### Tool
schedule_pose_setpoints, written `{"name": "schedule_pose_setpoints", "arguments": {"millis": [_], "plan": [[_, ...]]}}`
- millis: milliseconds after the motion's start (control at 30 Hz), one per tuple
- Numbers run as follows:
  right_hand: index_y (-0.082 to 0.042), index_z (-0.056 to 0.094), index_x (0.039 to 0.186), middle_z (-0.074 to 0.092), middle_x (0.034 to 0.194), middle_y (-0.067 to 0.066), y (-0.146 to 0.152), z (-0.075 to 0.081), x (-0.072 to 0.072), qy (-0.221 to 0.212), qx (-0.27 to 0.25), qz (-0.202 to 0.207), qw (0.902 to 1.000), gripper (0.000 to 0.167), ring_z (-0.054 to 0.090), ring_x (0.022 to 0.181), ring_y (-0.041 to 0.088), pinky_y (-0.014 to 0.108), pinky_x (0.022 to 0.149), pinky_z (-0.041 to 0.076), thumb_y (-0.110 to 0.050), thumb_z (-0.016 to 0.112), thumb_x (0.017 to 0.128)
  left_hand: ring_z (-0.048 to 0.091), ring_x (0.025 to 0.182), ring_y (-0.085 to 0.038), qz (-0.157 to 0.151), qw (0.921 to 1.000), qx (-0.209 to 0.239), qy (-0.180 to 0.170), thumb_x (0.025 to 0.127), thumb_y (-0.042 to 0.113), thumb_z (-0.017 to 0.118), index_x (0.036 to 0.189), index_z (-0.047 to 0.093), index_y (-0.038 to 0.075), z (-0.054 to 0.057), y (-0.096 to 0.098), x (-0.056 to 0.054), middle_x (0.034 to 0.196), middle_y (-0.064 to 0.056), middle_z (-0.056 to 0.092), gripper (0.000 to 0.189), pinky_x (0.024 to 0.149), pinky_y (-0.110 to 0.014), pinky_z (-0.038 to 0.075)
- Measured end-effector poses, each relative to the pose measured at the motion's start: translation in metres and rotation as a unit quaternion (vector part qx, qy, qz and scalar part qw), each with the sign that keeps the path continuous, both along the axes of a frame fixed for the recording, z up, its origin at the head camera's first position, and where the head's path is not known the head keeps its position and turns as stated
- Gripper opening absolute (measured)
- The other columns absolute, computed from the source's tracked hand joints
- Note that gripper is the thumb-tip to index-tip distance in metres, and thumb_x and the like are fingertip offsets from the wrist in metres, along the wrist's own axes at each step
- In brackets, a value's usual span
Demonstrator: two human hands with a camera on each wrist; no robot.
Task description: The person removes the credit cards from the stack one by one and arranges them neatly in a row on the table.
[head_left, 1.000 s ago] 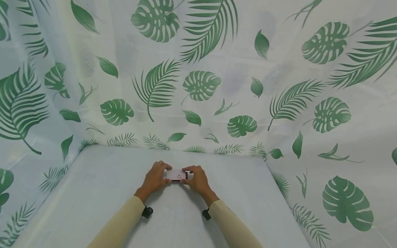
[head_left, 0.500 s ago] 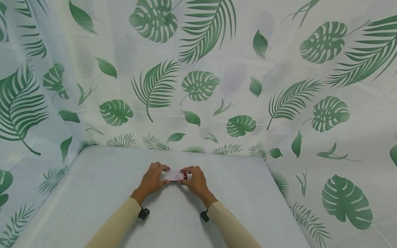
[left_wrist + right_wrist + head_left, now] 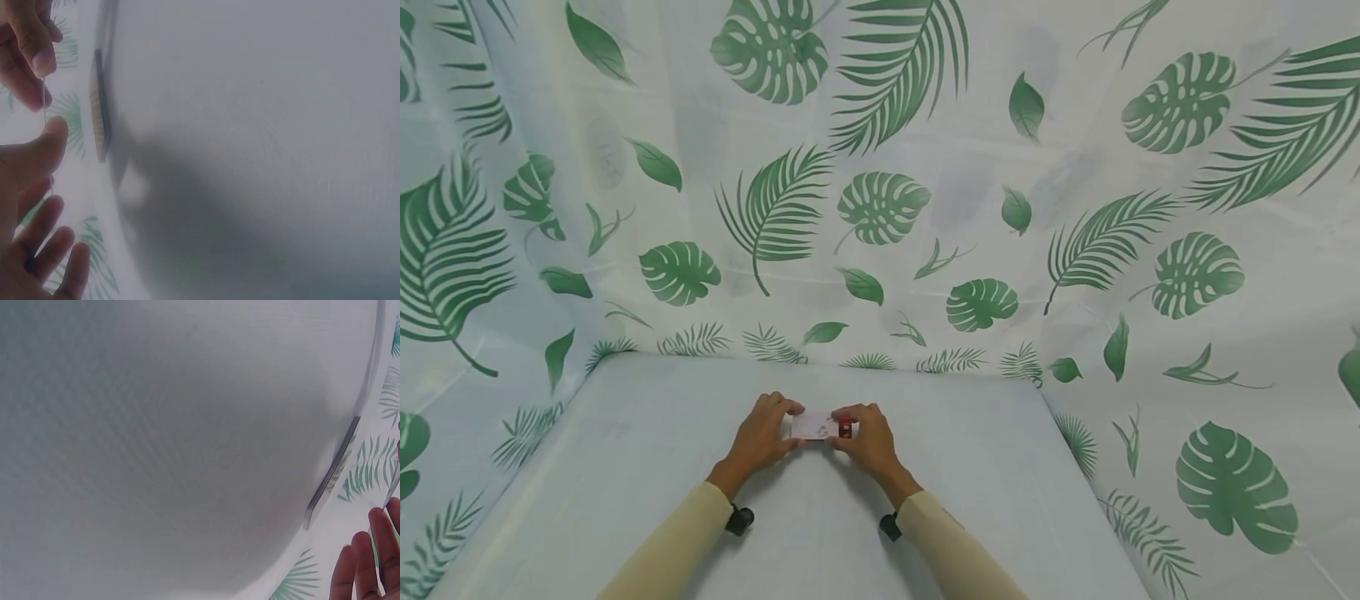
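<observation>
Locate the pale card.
In the head view, low centre, the pale card is pinched between the left hand and right hand, above the table, a red item showing at its right.

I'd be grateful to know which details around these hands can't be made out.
Pale pink card: markings too small, head view.
Stack of cards: top mostly covered by the card above, head view; exact count blurred, right wrist view.
Right hand: cut off by the right edge, right wrist view.

Left hand and right hand pinch a thin, edge-on card; a flat object lies apart on the desk
</observation>
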State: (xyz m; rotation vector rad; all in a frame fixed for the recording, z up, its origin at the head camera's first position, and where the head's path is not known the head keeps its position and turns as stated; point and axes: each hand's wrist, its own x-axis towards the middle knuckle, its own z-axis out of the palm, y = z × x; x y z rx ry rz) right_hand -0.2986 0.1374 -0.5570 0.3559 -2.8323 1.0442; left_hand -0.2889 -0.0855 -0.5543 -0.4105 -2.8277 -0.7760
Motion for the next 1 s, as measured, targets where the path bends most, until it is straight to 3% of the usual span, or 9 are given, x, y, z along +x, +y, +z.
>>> {"name": "schedule_pose_setpoints", "arguments": {"millis": [200,733,1000], "plan": [[-0.021,0.08,0.122,0.075,0.122,0.001,-0.003,0.003,0.004,0.007,-0.003,0.0,1.0,0.04,0.063,0.113,0.028,0.039,0.096,0.049,-0.026,0.092,0.084,0.057,0.116,-0.027,0.004,1.0,0.004,0.002,0.079,0.028,0.096,0.128,0.072,0.015,0.0,-0.004,0.002,0.121,-0.006,0.065,0.056,0.1,-0.047,0.055],[-0.024,0.079,0.123,0.072,0.116,-0.002,-0.014,0.004,0.015,0.005,0.008,0.001,1.0,0.043,0.056,0.101,0.012,0.031,0.089,0.05,-0.032,0.092,0.083,0.059,0.115,-0.026,-0.002,0.9997,0.012,0.019,0.078,0.022,0.096,0.125,0.073,0.014,-0.001,-0.018,0.012,0.117,-0.004,0.066,0.053,0.098,-0.048,0.056],[-0.022,0.081,0.122,0.076,0.116,0.002,-0.02,0.008,0.018,0.022,0.002,0.02,0.9996,0.044,0.06,0.103,0.02,0.033,0.087,0.049,-0.031,0.094,0.081,0.06,0.114,-0.027,-0.011,0.9994,0.008,0.032,0.077,0.021,0.097,0.124,0.074,0.013,0.003,-0.028,0.017,0.115,-0.005,0.067,0.054,0.097,-0.05,0.056]]}}
